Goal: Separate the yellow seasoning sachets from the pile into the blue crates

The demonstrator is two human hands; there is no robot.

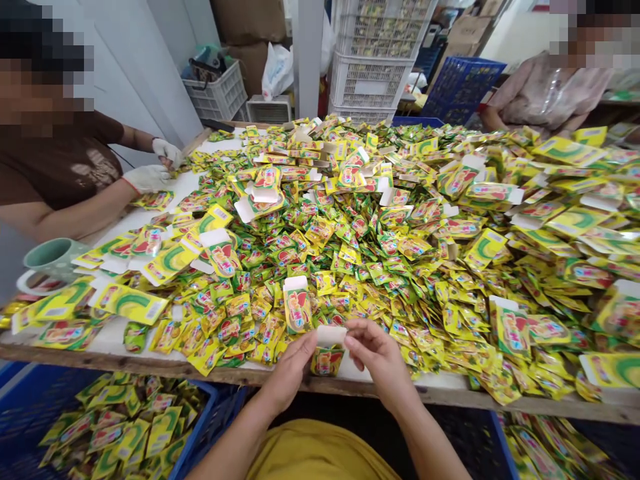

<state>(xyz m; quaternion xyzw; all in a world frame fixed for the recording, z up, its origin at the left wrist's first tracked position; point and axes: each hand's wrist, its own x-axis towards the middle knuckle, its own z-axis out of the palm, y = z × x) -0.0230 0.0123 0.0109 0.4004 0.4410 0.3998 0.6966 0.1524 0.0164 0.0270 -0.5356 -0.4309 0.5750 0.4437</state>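
Observation:
A small yellow-green cardboard box (327, 362) with its white top flap raised is between my hands at the table's front edge. My left hand (290, 371) grips the box's left side, its thumb along the upper edge. With bent fingers closed at the flap's right corner, my right hand (379, 360) holds the other side. Just beyond stands another box (298, 308), tilted, its white flap up. Small shiny yellow and green packets (345, 253) lie heaped around it. Flat boxes (131, 303) are spread to the left.
Blue crates (213, 407) below the table's wooden edge (240, 377) contain filled boxes. A green mug (53, 257) stands at left. A co-worker's gloved hands (147, 179) touch packets at far left; another person (550, 93) sits opposite at right. White crates (370, 80) are stacked behind.

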